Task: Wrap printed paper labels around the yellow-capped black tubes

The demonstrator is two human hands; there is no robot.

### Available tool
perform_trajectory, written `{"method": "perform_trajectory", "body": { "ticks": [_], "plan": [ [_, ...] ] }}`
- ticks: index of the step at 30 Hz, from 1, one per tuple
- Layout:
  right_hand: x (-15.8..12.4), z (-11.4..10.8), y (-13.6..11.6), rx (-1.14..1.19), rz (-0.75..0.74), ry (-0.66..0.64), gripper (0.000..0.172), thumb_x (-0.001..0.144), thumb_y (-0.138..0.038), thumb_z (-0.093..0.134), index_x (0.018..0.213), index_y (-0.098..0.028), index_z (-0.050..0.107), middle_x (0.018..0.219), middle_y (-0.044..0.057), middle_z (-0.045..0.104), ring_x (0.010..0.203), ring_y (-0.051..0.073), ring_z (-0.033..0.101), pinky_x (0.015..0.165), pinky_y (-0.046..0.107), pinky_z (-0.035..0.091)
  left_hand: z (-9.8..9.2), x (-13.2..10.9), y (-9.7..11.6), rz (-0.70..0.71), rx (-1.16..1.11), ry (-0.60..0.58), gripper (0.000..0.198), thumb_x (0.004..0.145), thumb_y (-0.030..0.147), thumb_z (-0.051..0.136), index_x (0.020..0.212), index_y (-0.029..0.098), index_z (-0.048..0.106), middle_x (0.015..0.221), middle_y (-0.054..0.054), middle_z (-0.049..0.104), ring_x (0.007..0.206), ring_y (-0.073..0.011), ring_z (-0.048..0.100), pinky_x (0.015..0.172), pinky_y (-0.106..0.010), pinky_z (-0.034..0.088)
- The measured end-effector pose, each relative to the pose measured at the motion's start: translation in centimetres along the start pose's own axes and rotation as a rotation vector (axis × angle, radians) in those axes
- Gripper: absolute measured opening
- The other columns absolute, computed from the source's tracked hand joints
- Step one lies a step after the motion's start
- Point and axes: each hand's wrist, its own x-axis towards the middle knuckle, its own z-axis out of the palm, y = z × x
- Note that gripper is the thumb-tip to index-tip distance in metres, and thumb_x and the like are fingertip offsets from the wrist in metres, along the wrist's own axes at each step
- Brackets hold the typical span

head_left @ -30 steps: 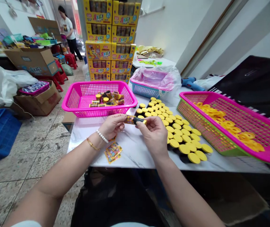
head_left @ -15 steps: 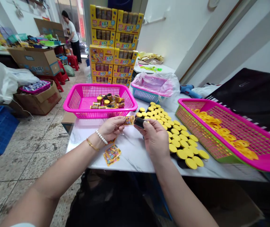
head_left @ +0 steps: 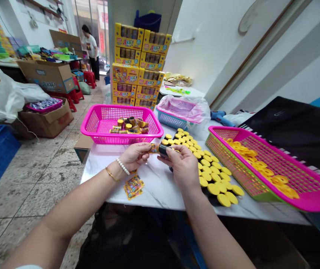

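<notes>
My left hand (head_left: 136, 156) pinches a yellow printed sleeve (head_left: 154, 148) between thumb and fingertips. In my right hand (head_left: 186, 168) is a small black cup (head_left: 164, 151), lying sideways with one end against the sleeve. Whether that end has gone inside the sleeve I cannot tell. A few flat printed sleeves (head_left: 134, 186) lie on the white table below my left wrist. Beside my right hand stand many black cups with yellow lids (head_left: 214, 171), packed close together. Beyond my hands, a pink basket (head_left: 122, 139) holds several wrapped cups (head_left: 131, 126).
To the right, a pink and green basket (head_left: 232, 164) contains yellow rings (head_left: 260, 164). A plastic-lined basket (head_left: 173, 116) sits at the back, near a blue tool (head_left: 221, 118). Stacked yellow boxes (head_left: 139, 71) rise behind. A person (head_left: 91, 48) stands far left beyond cartons (head_left: 47, 76).
The sleeve and the black cup have come together, end to end, and the cup has turned more level. The whole view has shifted slightly, with the scene lower in the picture.
</notes>
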Motion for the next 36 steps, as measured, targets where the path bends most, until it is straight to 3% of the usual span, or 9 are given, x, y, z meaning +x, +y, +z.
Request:
{"method": "perform_trajectory", "body": {
  "ticks": [4,10,13,17,24,28,30,33,36],
  "plan": [
    [-0.5,-0.1,-0.2,-0.103,-0.036,-0.029,0.044,0.064,-0.045,0.086,0.085,-0.021,0.056,0.067,-0.002,0.072,0.068,0.019,0.074,0.066,0.035,0.067,-0.1,0.0,0.2,-0.018,-0.03,-0.025,0.012,0.084,0.009,0.067,0.073,0.009,0.062,0.059,-0.001,0.061,0.033,0.0001,0.035,0.03,-0.011,0.017],
    [-1.0,-0.6,-0.2,-0.337,-0.293,-0.078,0.028,0.075,-0.036,0.078,0.09,-0.022,0.06,0.078,0.001,0.074,0.072,0.017,0.074,0.069,0.028,0.062,-0.4,0.2,-0.1,0.033,-0.041,-0.062,0.017,0.076,0.016,0.075,0.07,0.011,0.06,0.055,0.002,0.058,0.033,-0.0004,0.033,0.03,-0.012,0.018],
    [-1.3,-1.0,-0.1,-0.395,-0.364,-0.126,0.023,0.078,-0.033,0.076,0.094,-0.023,0.063,0.092,0.004,0.076,0.082,0.018,0.075,0.079,0.031,0.062,-0.5,0.2,-0.1,0.051,-0.008,-0.076,0.022,0.07,0.02,0.08,0.069,0.011,0.06,0.052,0.003,0.056,0.034,-0.0012,0.035,0.031,-0.013,0.017],
    [-1.2,-1.2,0.1,-0.328,-0.319,-0.175,0.025,0.078,-0.033,0.078,0.094,-0.024,0.062,0.113,0.008,0.076,0.1,0.021,0.075,0.092,0.035,0.06,-0.5,0.1,-0.3,0.107,0.15,-0.068,0.029,0.065,0.028,0.086,0.076,0.009,0.066,0.068,-0.004,0.068,0.037,-0.0014,0.041,0.033,-0.016,0.014],
    [-0.3,-1.4,0.8,-0.151,-0.32,-0.057,0.027,0.074,-0.036,0.083,0.091,-0.023,0.067,0.086,0.001,0.074,0.076,0.015,0.071,0.073,0.028,0.06,-0.8,0.1,-0.7,0.194,0.365,-0.041,0.04,0.066,0.044,0.088,0.082,0.009,0.074,0.049,0.004,0.051,0.04,-0.0041,0.041,0.038,-0.018,0.022],
    [-0.3,-1.6,1.1,-0.082,-0.327,-0.04,0.029,0.071,-0.032,0.086,0.094,-0.024,0.072,0.085,-0.001,0.072,0.075,0.014,0.068,0.075,0.03,0.06,-0.6,-0.1,-0.2,0.315,0.393,0.052,0.046,0.062,0.039,0.091,0.094,0.012,0.072,0.072,-0.001,0.065,0.054,-0.0077,0.057,0.045,-0.017,0.036],
    [-0.4,-1.5,1.1,-0.078,-0.325,-0.084,0.029,0.071,-0.032,0.086,0.096,-0.025,0.073,0.088,0.0,0.072,0.078,0.015,0.068,0.077,0.031,0.059,-0.4,-0.4,0.3,0.243,0.349,-0.053,0.053,0.061,0.039,0.092,0.101,0.014,0.071,0.09,-0.006,0.07,0.067,-0.0127,0.066,0.053,-0.02,0.047],
    [-0.3,-1.5,1.4,-0.178,-0.379,-0.127,0.03,0.072,-0.032,0.086,0.099,-0.025,0.075,0.091,0.001,0.07,0.078,0.015,0.066,0.076,0.031,0.058,-0.4,-1.0,1.0,0.089,0.272,-0.27,0.056,0.065,0.046,0.087,0.108,0.013,0.07,0.096,-0.01,0.071,0.074,-0.0179,0.069,0.063,-0.028,0.055],
    [-0.2,-1.7,1.8,-0.32,-0.47,-0.152,0.029,0.074,-0.031,0.085,0.101,-0.026,0.075,0.093,0.001,0.067,0.076,0.015,0.062,0.074,0.032,0.058,-0.7,-0.9,1.1,0.086,0.306,-0.278,0.054,0.067,0.046,0.086,0.108,0.014,0.069,0.092,-0.008,0.071,0.07,-0.0164,0.068,0.06,-0.027,0.052]
  ]
}}
